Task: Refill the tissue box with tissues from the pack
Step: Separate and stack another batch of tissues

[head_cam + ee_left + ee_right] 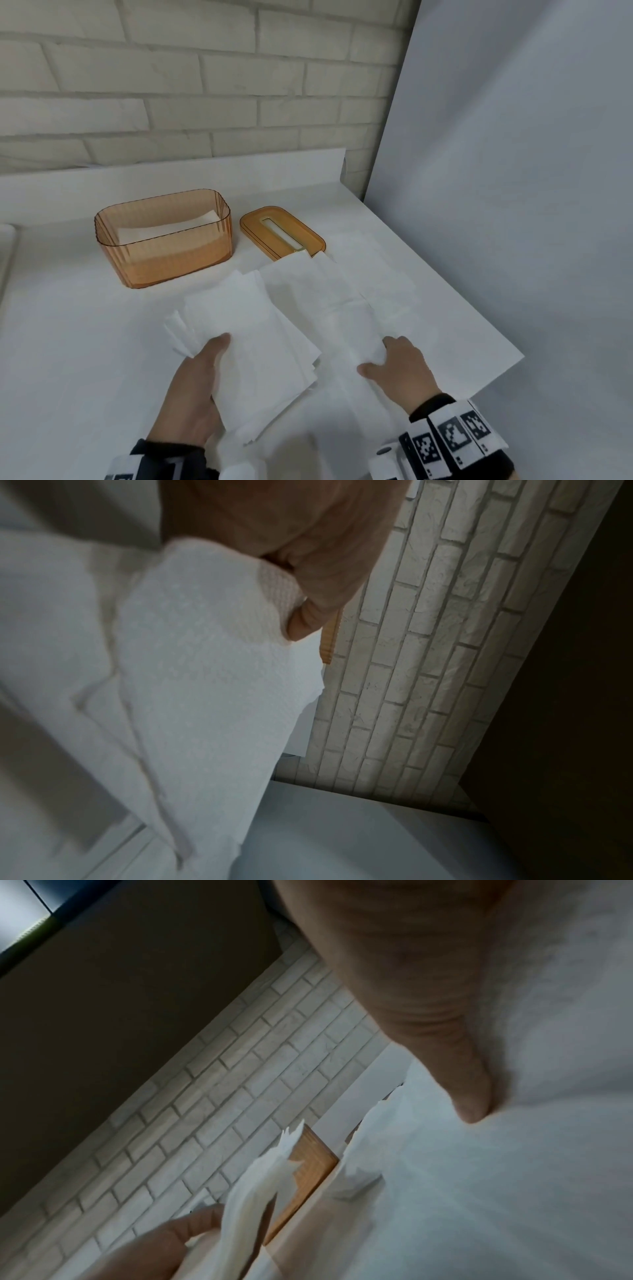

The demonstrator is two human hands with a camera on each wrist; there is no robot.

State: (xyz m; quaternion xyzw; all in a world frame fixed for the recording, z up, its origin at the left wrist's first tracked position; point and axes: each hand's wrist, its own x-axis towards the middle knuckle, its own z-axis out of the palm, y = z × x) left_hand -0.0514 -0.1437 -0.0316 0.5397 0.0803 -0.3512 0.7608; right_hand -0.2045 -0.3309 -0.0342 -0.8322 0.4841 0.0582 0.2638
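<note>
Fingers of the left hand [191,387] curl round a loose stack of tissues [253,346]; right hand [399,368] pinches a second stack [342,308].
Both stacks sit near the table's front edge, tissue box [164,236] behind. Risk: uneven layers can fan out, slide off or snag the box rim.

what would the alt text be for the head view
Two hands hold white tissues over a white table: the left hand grips a stack of tissues, the right hand another bunch. Behind sit an open orange tissue box and its lid.
</note>
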